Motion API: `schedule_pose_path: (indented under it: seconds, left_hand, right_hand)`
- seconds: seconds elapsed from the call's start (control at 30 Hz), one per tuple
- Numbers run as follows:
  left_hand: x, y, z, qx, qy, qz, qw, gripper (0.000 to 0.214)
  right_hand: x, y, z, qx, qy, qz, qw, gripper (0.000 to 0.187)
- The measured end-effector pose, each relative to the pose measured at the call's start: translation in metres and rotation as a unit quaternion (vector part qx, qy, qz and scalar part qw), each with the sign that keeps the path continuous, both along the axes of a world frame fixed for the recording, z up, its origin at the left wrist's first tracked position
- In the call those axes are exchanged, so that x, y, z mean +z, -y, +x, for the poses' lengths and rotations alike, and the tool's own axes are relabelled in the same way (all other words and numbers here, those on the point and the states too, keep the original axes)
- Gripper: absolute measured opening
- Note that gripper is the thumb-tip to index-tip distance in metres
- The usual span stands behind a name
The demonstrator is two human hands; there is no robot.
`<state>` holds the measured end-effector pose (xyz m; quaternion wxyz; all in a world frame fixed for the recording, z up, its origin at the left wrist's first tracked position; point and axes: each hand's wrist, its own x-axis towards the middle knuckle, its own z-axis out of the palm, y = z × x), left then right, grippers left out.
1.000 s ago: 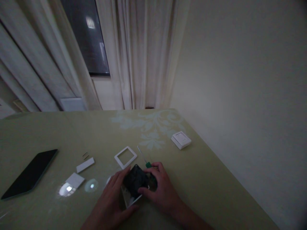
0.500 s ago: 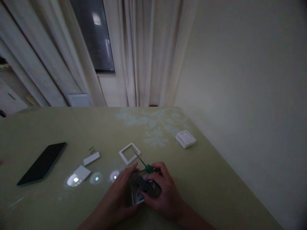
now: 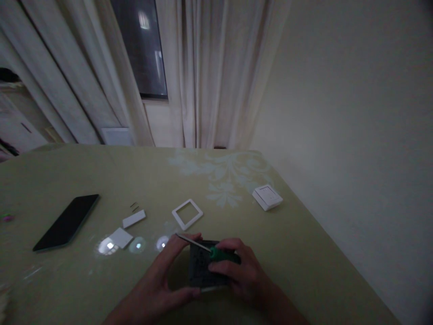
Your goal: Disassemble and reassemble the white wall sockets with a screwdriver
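Plain wall (image 3: 355, 113) fills the right side of the frame, and a pale green table (image 3: 287, 253) with a whitish leafy print takes up most of the lower half. Cream curtains (image 3: 223, 81) hang across the upper left and upper middle, with a strip of dark window (image 3: 144, 58) between them.

Bottom centre, the left hand (image 3: 162, 280) makes a wide C, thumb and fingers on the edges of a squarish black part (image 3: 201, 271). So that part's at lower centre, with a pale edge peeking out underneath. The right hand (image 3: 248, 271) is on its other side, curled snugly round a screwdriver (image 3: 218, 255).

Black-screened tablet (image 3: 67, 223) lying at the left. White box (image 3: 267, 197) right of centre, with little marks on its face, way too small to read. White frame (image 3: 178, 220) flat on the table, just above the hands. Left of that, a white square (image 3: 121, 238) and a white strip (image 3: 134, 219) lie close together.

The screwdriver's got a green handle, and its thin shaft crosses over the black part toward the left hand's fingers; can't tell if the tip touches them. Tiniest of the lot: two thin dark bits (image 3: 133, 205) just above the strip.
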<state>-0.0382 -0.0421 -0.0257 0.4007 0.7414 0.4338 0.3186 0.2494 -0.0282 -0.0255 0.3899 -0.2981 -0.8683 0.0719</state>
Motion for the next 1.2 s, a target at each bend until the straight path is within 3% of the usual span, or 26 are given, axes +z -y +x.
schedule_pose_path:
  seconds: [0.17,0.27,0.4,0.5,0.8,1.0,1.2]
  left_hand:
    - [0.000,0.002,0.001,0.018,-0.026,0.068,0.997,0.086]
    - [0.002,0.003,0.006,0.023,-0.009,0.103,0.994,0.088]
    - [0.000,0.001,0.012,0.057,0.014,0.131,0.990,0.085]
    - [-0.002,-0.001,0.013,0.084,0.033,0.115,0.989,0.080]
    - [-0.002,-0.002,0.005,0.052,0.039,0.091,0.994,0.083]
    - [-0.002,-0.001,0.007,0.036,0.030,0.085,0.995,0.090]
    - [0.008,-0.007,0.005,0.004,0.025,0.050,0.998,0.088]
  right_hand:
    - [0.006,0.002,-0.002,-0.031,0.013,0.057,0.998,0.023]
    - [0.007,0.003,-0.003,-0.033,0.023,0.047,0.998,0.031]
    - [0.004,0.001,-0.002,-0.032,-0.034,-0.026,0.999,0.043]
    - [0.004,-0.004,0.000,-0.041,-0.088,-0.110,0.989,0.067]
    - [0.007,-0.010,0.008,-0.002,-0.092,-0.318,0.943,0.106]
    - [0.009,-0.012,0.010,-0.007,-0.072,-0.360,0.930,0.108]
    - [0.011,-0.015,0.013,-0.021,-0.042,-0.333,0.942,0.102]
